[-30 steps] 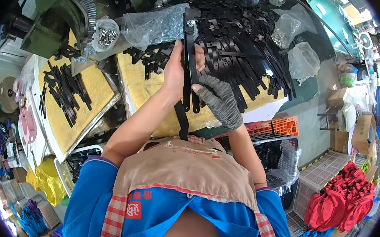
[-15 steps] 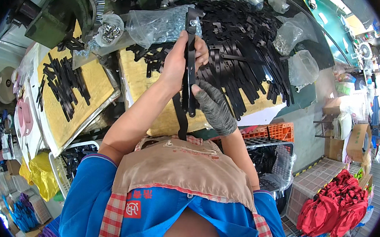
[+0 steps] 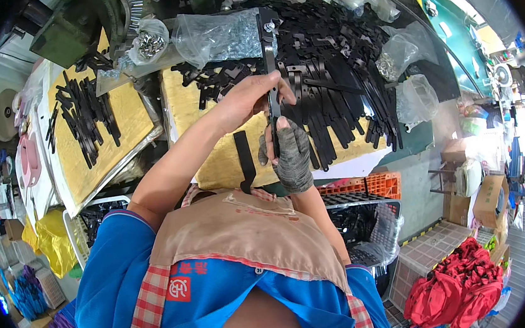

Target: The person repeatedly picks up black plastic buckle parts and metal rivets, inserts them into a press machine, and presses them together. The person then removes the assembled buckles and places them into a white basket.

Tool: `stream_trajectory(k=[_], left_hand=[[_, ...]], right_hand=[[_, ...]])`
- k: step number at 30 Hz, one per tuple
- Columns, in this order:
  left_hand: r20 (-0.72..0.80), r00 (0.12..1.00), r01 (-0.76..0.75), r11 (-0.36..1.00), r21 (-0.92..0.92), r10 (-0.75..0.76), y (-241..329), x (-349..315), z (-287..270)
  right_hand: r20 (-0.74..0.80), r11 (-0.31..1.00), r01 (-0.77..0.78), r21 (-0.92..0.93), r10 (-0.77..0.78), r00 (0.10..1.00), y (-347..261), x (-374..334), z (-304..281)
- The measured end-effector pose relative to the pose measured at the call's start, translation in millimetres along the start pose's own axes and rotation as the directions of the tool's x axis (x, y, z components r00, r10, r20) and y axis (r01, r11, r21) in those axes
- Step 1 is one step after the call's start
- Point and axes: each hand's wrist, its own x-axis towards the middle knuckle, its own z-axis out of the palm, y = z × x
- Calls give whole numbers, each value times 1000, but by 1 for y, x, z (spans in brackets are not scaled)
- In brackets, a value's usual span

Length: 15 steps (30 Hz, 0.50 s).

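A long, flat black strip (image 3: 268,54) with holes and a silver fitting near its far end runs between my hands, over a yellow board. My bare left hand (image 3: 246,102) is closed about its middle, the thumb pressed on top. Nearer to me, my right hand (image 3: 293,159), in a grey knitted fingerless glove, grips the strip's near end; some of its fingers are hidden. Left of that hand, a bent black piece (image 3: 244,159) lies at the board's front, by my apron. A heap of black strips (image 3: 324,116) spreads to the right.
Behind my left hand lies a clear bag of small silver parts (image 3: 227,37); beside it is a bag of metal fasteners (image 3: 149,44). A green machine (image 3: 68,47) stands at the far left. More strips lie on the left yellow board (image 3: 128,132). An orange crate (image 3: 387,184) stands at right.
My left hand has slid nearer along the strip, its thumb now over the top. My right hand has shifted slightly and now wraps the near end. The bent piece on the board is more exposed.
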Motion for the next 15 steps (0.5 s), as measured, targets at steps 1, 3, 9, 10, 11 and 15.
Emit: stream_trajectory(k=[1, 3, 9, 10, 11, 15], left_hand=[[-7, 1000, -11, 999, -45, 11, -6, 1, -4], [0, 1000, 3, 999, 47, -3, -1, 1, -11], [-49, 998, -18, 985, 171, 27, 4, 3, -14], [-19, 1000, -1, 990, 141, 4, 5, 5, -18], [14, 1000, 18, 994, 112, -20, 4, 6, -20], [91, 996, -9, 1000, 16, 8, -1, 9, -15]], right_hand=[[-11, 1000, -3, -24, 2, 1000, 0, 2, -1], [24, 999, -45, -22, 46, 999, 0, 6, -9], [159, 985, -129, -112, 146, 976, -16, 1, -19], [171, 977, -143, -155, 169, 971, -14, 0, -22], [121, 973, -112, -200, 138, 983, -11, -1, -21], [79, 942, 73, -329, -49, 996, 2, 0, -29]])
